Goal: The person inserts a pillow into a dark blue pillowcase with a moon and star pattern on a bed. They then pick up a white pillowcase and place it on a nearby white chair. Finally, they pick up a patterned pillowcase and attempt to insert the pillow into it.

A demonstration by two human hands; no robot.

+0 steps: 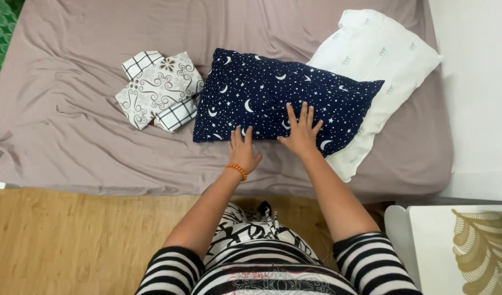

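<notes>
both hands flat on the dark blue star-and-moon pillow (278,101), which lies on the bed (71,131) over a taupe sheet, near the front edge. left hand (243,150) rests at the pillow's near edge, fingers spread, palm partly on the sheet; orange bead bracelet (236,170) at the wrist. right hand (301,131) lies fully on the cover, fingers splayed. neither hand clenched, neither grasping anything, just pressing open-palmed.

pillow overlaps the white pillow (376,71) at its right end. folded patterned cloth (161,90) sits just beside its left end, touching or nearly so; cannot tell which.

judgement: looks like smoothing or patting the cover flat. best done with palms kept wide, stroking outward from the middle toward the short ends so creases run off the cover, and without shoving the pillow into the folded cloth.

orientation: long axis runs roughly left to right across the bed, slightly tilted, right end a bit further from the person. short ends face the cloth and the white pillow.
</notes>
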